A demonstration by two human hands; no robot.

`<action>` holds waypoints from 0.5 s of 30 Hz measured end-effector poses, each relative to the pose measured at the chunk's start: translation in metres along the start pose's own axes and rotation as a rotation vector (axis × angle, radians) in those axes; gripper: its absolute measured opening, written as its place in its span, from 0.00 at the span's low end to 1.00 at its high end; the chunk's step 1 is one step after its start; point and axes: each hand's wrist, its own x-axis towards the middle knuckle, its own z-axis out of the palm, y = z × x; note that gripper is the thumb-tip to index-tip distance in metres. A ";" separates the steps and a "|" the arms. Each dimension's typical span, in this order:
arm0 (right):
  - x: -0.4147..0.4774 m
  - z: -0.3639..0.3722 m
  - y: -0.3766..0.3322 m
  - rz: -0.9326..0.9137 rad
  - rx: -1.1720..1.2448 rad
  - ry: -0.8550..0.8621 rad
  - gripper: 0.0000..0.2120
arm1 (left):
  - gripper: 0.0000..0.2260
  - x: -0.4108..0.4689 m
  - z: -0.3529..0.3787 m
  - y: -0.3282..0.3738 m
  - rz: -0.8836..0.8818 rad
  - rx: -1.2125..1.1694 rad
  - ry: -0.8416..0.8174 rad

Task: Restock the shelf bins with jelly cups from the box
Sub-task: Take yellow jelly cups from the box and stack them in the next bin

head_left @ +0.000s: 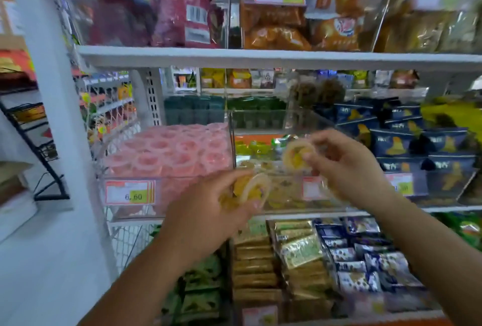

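Clear plastic bin (pixel 287 122); hands (pixel 208 211) (pixel 347 166) grip round jelly cups (pixel 250 190) (pixel 297 156).

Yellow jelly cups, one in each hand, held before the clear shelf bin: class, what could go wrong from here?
1. The left hand holds its yellow cup in front of the clear bin wall, not over the opening; released there, it would likely drop onto the packets below.
2. The pink cups lie in the neighbouring bin, so a careless toss could mix the colours.
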 end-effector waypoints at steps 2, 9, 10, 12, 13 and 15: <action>0.049 -0.003 0.001 -0.017 -0.160 -0.104 0.05 | 0.21 0.014 -0.012 0.003 0.050 0.129 0.040; 0.175 0.040 0.077 0.105 -0.845 -0.552 0.14 | 0.22 0.039 -0.017 -0.008 0.055 0.283 0.010; 0.183 0.042 0.087 0.150 -0.833 -0.584 0.14 | 0.22 0.041 -0.017 -0.009 0.050 0.284 0.001; 0.195 0.043 0.108 0.225 -0.766 -0.662 0.09 | 0.22 0.045 -0.019 -0.012 0.048 0.273 -0.022; 0.199 0.044 0.118 0.247 -0.724 -0.682 0.07 | 0.22 0.046 -0.020 -0.014 0.050 0.269 -0.033; 0.202 0.045 0.135 0.330 -0.625 -0.697 0.05 | 0.21 0.047 -0.022 -0.015 0.048 0.277 -0.043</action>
